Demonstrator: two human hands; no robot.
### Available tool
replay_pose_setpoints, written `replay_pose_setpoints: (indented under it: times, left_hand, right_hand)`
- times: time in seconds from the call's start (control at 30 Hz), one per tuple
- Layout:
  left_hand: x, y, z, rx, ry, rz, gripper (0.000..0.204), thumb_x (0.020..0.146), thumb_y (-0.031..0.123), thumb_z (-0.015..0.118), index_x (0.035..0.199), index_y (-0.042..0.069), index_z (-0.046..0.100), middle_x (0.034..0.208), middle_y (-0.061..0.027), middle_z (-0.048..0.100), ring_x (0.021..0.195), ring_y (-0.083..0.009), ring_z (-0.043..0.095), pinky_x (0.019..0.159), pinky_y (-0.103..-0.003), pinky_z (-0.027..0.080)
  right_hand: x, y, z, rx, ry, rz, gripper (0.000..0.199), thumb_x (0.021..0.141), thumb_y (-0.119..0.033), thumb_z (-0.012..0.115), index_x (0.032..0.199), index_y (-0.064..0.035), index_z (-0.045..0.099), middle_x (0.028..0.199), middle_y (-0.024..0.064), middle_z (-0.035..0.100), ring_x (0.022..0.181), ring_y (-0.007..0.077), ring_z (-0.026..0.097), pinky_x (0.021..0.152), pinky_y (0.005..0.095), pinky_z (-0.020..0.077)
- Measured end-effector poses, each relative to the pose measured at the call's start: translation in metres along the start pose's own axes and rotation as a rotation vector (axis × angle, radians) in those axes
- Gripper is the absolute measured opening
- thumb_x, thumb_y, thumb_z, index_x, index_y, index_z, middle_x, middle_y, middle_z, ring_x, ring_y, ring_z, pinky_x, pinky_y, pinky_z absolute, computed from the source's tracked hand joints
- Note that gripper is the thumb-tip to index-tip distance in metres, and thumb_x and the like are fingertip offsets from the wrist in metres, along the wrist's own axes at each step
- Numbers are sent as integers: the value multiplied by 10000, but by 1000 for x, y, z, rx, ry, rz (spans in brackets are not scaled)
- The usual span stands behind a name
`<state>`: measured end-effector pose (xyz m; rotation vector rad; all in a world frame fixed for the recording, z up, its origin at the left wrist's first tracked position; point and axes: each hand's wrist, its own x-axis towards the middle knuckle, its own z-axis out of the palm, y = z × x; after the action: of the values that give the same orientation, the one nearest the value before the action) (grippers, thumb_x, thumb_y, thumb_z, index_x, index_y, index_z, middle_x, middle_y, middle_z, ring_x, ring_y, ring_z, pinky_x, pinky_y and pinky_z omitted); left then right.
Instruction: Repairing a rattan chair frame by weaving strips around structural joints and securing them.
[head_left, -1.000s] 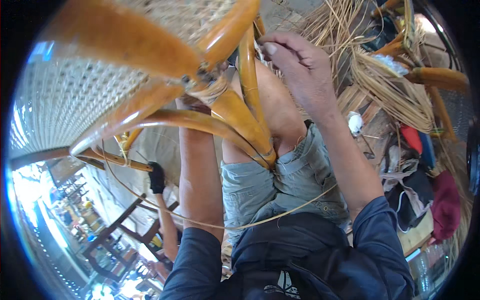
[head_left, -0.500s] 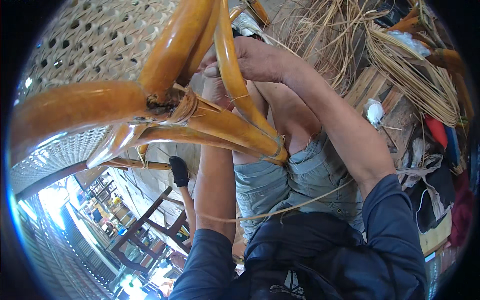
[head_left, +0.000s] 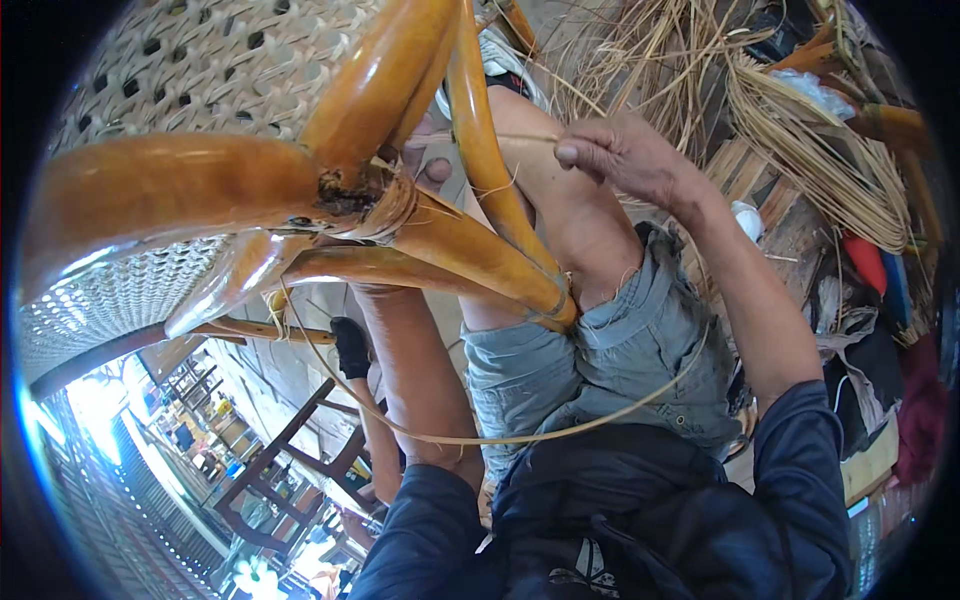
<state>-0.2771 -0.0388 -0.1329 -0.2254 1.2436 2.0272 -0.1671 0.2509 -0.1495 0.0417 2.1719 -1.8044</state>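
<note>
While you pull the strand, these are the weak points, largest thing first.

Rattan chair frame (head_left: 200,190): fills the upper left of the frame, propped over your knees. Nothing visible braces it; a hard tug could swing it toward your face or off your lap.

Woven cane panel (head_left: 200,60): top left, just behind the joint. A slipped pull could scrape its weave.

Joint wrapping (head_left: 385,205): centre left, where the poles meet, frayed and dark at one edge. Slack here likely lets the turns loosen or overlap.

Left hand (head_left: 425,165): mostly hidden behind the poles just right of the joint, fingertips showing; you appear to press the binding, but I cannot tell if it is clenched.

Right hand (head_left: 625,155): upper centre right, pinched tight on the cane strand (head_left: 500,137).

Cane strand: taut from joint to pinch; a long loop of cane also sags across your shorts (head_left: 600,360), lower centre. It may snag on the pole end, kink, or split.
</note>
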Motion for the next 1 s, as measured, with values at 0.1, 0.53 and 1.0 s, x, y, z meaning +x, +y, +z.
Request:
replay_pose_setpoints:
  times: [0.1,0.53,1.0]
  left_hand:
    - [13,15,-7,-52,-19,29,456,846,374,584,1164,50,536,1087,-106,589,947,-244,558,788,-386,479]
    - [-4,-2,22,-269,-118,111,450,834,387,592,1129,50,546,1060,-97,601,928,-225,566,756,-360,491]
    - [-9,5,44,-406,-188,170,445,820,401,600,1090,50,557,1032,-87,614,907,-204,573,722,-332,505]
  right_hand:
    - [-4,-2,-1,12,30,109,440,912,-434,509,840,-11,611,626,29,533,602,131,522,575,284,434]
    - [-1,-54,12,58,856,15,234,872,-189,533,973,-6,638,796,116,653,769,203,640,683,312,488]
    - [-12,-110,16,-295,-144,-368,264,848,-119,498,1037,36,597,794,131,593,693,194,599,589,297,460]
